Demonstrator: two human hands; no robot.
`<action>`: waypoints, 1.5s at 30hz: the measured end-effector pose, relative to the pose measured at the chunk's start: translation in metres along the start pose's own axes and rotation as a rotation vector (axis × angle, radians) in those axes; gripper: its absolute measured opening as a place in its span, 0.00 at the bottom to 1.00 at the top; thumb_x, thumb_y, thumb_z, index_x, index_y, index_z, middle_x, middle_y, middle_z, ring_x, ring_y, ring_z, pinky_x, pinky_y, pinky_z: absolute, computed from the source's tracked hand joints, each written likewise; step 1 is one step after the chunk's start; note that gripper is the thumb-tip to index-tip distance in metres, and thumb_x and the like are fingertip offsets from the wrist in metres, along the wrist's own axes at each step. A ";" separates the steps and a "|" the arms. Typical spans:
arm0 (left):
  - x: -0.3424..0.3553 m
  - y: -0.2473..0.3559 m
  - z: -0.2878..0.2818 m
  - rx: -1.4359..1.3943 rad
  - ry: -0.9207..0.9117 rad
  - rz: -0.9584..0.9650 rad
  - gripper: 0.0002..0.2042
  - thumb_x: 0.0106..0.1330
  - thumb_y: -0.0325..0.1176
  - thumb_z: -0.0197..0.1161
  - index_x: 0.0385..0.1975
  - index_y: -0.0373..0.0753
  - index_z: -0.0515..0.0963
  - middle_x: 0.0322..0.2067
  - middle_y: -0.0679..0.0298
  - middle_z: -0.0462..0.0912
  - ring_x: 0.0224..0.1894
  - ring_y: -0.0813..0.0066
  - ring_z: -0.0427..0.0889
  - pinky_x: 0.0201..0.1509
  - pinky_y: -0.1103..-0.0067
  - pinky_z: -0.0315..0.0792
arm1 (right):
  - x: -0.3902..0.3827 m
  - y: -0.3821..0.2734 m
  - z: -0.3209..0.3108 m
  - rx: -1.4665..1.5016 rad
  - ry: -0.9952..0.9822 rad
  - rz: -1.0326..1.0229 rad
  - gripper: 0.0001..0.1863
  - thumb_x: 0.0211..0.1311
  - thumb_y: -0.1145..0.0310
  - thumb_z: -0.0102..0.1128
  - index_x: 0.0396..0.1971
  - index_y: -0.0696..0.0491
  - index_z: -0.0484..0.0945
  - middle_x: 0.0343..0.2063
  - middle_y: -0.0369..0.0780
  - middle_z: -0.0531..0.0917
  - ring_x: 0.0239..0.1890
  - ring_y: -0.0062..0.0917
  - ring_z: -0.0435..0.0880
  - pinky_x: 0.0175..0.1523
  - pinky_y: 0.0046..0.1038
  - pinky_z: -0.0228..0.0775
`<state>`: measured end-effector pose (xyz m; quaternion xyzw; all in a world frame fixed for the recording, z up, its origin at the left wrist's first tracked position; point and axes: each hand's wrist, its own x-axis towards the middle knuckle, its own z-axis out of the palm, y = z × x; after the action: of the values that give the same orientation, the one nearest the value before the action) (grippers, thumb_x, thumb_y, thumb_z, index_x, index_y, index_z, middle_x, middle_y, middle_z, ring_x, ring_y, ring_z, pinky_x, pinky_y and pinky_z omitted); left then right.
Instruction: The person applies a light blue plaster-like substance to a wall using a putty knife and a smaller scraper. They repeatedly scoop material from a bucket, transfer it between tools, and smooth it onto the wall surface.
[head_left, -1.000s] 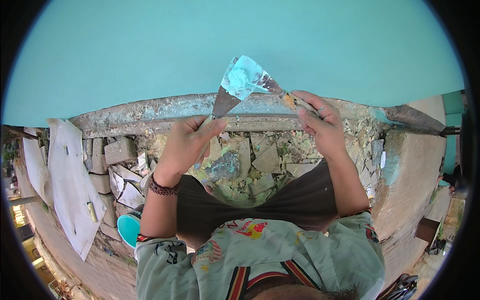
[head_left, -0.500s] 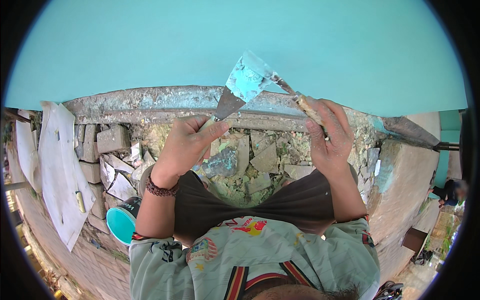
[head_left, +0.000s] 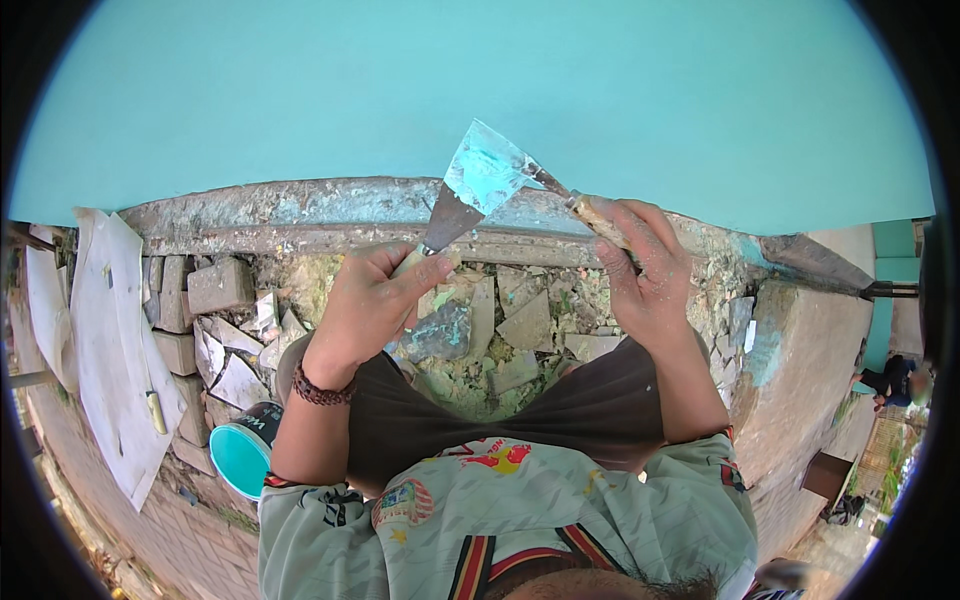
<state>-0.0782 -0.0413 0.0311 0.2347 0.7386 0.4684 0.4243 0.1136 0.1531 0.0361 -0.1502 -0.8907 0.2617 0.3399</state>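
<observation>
My left hand (head_left: 375,300) is closed round the handle of a putty knife (head_left: 455,208), whose wide blade points up and carries turquoise paste (head_left: 480,165). My right hand (head_left: 645,265) grips the worn wooden handle of a second putty knife (head_left: 590,210); that knife's blade reaches up-left onto the paste at the left knife's blade, and its edge is hard to make out there. Behind both tools is a turquoise wall (head_left: 480,70) above a chipped, paint-spattered ledge (head_left: 300,210).
Broken tiles and rubble (head_left: 525,325) lie below the ledge. At left are white sheets (head_left: 115,330) with a small tool on them, stacked blocks (head_left: 220,287) and a bucket (head_left: 240,457) of turquoise paint. A crouching person (head_left: 890,380) is at the far right.
The lump of paste now looks flatter and spread over the blade. My right hand shifted right and its knife tilted, then came back slightly left. Both blades sit a little lower than half a second ago.
</observation>
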 end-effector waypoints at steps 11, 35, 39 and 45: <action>0.003 -0.007 0.003 -0.031 0.014 -0.005 0.16 0.63 0.43 0.66 0.23 0.34 0.79 0.07 0.74 0.65 0.11 0.91 0.60 0.14 0.85 0.53 | 0.005 0.005 -0.008 -0.018 0.033 0.031 0.18 0.56 0.80 0.61 0.48 0.55 0.79 0.39 0.45 0.79 0.36 0.30 0.80 0.38 0.24 0.72; 0.002 -0.012 0.000 -0.062 -0.028 0.022 0.14 0.65 0.37 0.63 0.20 0.36 0.75 0.07 0.72 0.66 0.07 0.88 0.61 0.10 0.85 0.52 | -0.003 0.012 -0.006 0.502 -0.128 0.601 0.15 0.62 0.70 0.60 0.48 0.56 0.78 0.42 0.38 0.81 0.42 0.18 0.77 0.47 0.21 0.68; 0.000 -0.012 -0.001 -0.033 -0.011 0.025 0.14 0.65 0.38 0.63 0.21 0.36 0.75 0.07 0.72 0.67 0.07 0.89 0.61 0.10 0.86 0.52 | 0.001 0.011 -0.013 0.498 -0.126 0.651 0.15 0.62 0.69 0.61 0.48 0.55 0.79 0.39 0.35 0.81 0.38 0.17 0.76 0.43 0.19 0.68; -0.002 -0.014 -0.004 -0.022 0.000 0.027 0.14 0.66 0.38 0.62 0.22 0.36 0.76 0.08 0.72 0.67 0.08 0.89 0.61 0.11 0.86 0.52 | 0.002 0.010 -0.011 0.239 -0.009 0.359 0.15 0.61 0.70 0.60 0.48 0.56 0.78 0.36 0.37 0.80 0.34 0.20 0.75 0.41 0.22 0.68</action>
<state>-0.0795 -0.0508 0.0204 0.2402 0.7302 0.4822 0.4203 0.1204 0.1663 0.0385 -0.2638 -0.8140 0.4223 0.2991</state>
